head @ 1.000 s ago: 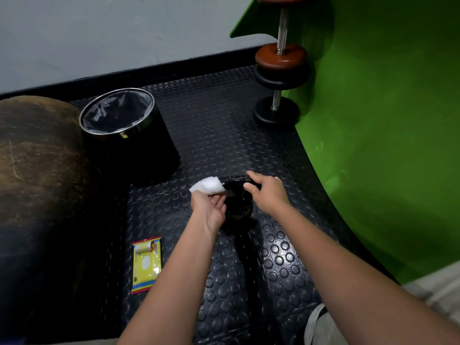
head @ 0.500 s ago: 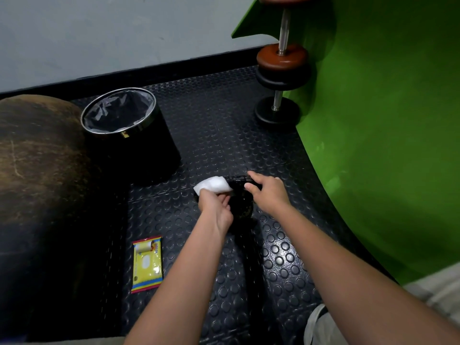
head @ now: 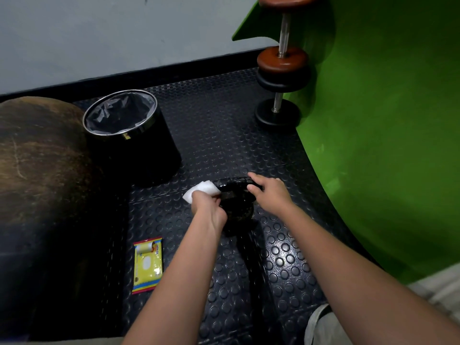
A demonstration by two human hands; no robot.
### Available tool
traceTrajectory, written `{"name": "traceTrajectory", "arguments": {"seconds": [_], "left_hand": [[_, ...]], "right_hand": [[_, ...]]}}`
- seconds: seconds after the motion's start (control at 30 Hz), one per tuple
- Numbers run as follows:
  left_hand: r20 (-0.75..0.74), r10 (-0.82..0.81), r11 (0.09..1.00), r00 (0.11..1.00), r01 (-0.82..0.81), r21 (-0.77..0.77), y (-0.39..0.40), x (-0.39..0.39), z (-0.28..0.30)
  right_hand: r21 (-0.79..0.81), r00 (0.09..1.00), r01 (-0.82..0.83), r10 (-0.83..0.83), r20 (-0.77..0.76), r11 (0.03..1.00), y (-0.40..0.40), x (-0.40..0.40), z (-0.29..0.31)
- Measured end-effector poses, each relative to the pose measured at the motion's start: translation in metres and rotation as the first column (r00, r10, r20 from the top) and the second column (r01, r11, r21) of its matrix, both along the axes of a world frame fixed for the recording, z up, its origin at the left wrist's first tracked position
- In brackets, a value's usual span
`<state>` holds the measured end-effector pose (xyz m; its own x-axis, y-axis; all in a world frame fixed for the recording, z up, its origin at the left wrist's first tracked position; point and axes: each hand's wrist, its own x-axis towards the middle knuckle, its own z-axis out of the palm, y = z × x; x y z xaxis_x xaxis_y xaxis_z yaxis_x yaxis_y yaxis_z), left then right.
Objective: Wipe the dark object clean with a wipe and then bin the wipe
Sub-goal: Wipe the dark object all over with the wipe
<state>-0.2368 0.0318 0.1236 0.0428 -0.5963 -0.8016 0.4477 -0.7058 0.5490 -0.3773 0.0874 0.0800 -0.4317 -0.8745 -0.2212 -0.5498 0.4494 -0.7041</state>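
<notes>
A small dark glossy object (head: 236, 202) sits on the studded black floor mat, its outline hard to make out. My left hand (head: 209, 210) grips a folded white wipe (head: 200, 191) and presses it against the object's left top edge. My right hand (head: 270, 192) holds the object's right side, fingers curled over its far rim. A black bin (head: 139, 155) with a steel rim and a clear liner stands open to the back left of the object.
A yellow pack of wipes (head: 148, 265) lies on the mat at the front left. A large brown rounded object (head: 37, 158) fills the left. A dumbbell stand (head: 281, 70) and a green curved wall (head: 385, 120) close off the right.
My left hand has turned palm-down and slid the wipe onto the object's left edge. My right hand has stayed on the object.
</notes>
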Motion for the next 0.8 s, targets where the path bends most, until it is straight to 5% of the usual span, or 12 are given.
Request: {"name": "traceTrajectory", "arguments": {"seconds": [0.27, 0.47, 0.67, 0.8], "left_hand": [[-0.081, -0.169, 0.985, 0.982, 0.167, -0.037, 0.009, -0.011, 0.002], [-0.030, 0.038, 0.999, 0.999, -0.038, 0.015, -0.001, -0.007, 0.005], [-0.044, -0.140, 0.990, 0.989, 0.140, -0.010, 0.003, -0.012, 0.006], [0.015, 0.000, 1.000, 1.000, 0.000, 0.007, 0.004, -0.006, 0.009]], "right_hand": [[-0.049, 1.000, 0.017, -0.017, -0.002, 0.999, -0.001, 0.001, -0.005], [-0.050, 1.000, 0.020, -0.020, 0.001, 0.999, -0.001, 0.000, -0.006], [-0.063, 1.000, 0.020, -0.021, -0.003, 0.998, -0.003, 0.000, -0.010], [-0.076, 1.000, 0.023, -0.023, 0.000, 0.997, -0.003, 0.000, -0.010]]}}
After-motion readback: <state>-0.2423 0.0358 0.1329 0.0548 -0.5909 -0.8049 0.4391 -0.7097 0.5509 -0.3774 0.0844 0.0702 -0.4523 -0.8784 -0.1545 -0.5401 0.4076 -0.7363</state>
